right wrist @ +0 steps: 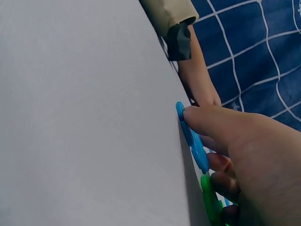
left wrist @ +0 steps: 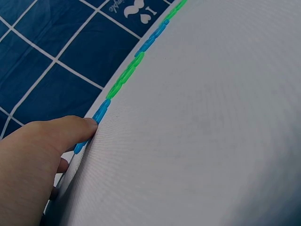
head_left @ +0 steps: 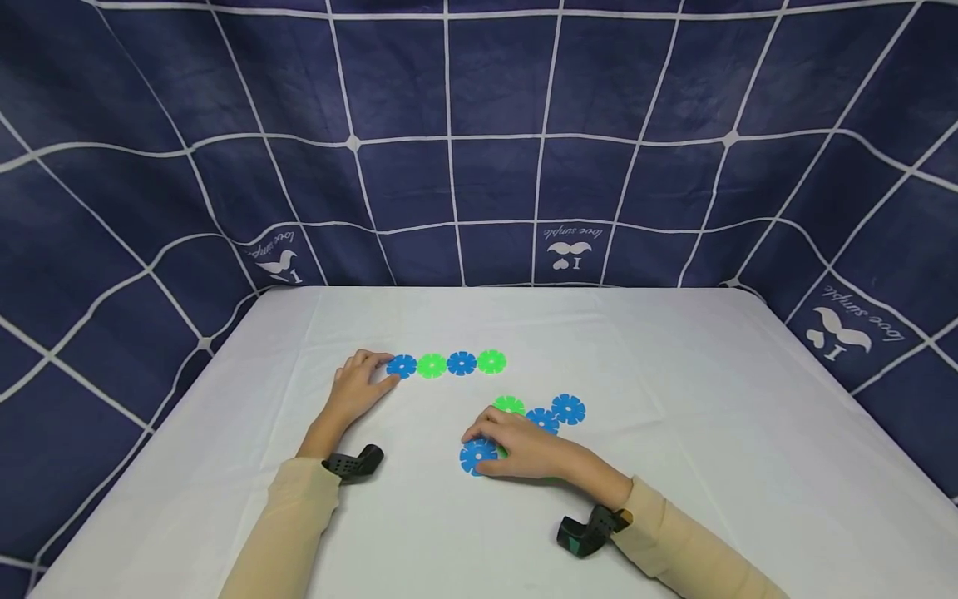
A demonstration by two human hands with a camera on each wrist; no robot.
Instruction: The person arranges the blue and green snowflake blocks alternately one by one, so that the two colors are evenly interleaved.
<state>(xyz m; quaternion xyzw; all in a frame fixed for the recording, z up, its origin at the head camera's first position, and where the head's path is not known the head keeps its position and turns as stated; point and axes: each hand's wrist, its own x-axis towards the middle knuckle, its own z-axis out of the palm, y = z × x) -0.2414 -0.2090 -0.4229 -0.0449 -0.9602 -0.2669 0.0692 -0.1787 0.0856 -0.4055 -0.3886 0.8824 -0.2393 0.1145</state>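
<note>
Four-part colouring shows in a row of flat notched discs: a blue disc [head_left: 402, 366] at the left end, then a green disc [head_left: 432, 365], a blue one and a green one. My left hand [head_left: 352, 395] holds the left-end blue disc between thumb and fingers; the thumb is on it in the left wrist view. Nearer to me, my right hand [head_left: 527, 449] pinches another blue disc [head_left: 479, 457] by its edges, slightly tilted off the table in the right wrist view. A green disc [right wrist: 210, 200] lies under the curled fingers, mostly hidden.
Past the right hand lie a green disc [head_left: 510, 403] and two blue discs, one blue disc [head_left: 569, 408] outermost. The white tablecloth [head_left: 718, 433] covers the table. A dark blue checked curtain [head_left: 494, 175] stands behind and along both sides.
</note>
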